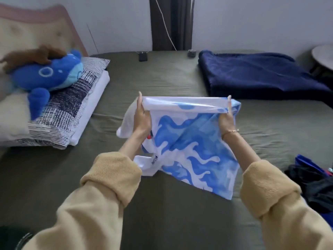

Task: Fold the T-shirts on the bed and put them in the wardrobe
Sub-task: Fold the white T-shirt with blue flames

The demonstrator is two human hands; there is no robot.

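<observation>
Our fingers [139, 101] curl over the far edge of the blue-and-white T-shirt [189, 141], pinching it at both ends: the left hand [142, 120] grips the left corner, the right hand [227, 116] the right, and the edge is pulled taut between them above the bed [162, 204]. The shirt hangs from that edge toward us, its lower part lying on the olive sheet between our tan sleeves [111, 177]. A folded navy blanket [261, 74] lies at the far right of the bed. Pillows [68, 109] are stacked at the left, a blue plush toy [46, 73] resting on them. Dark clothes [313, 183] are heaped at the right edge. A thin bracelet [231, 132] circles our right wrist.
</observation>
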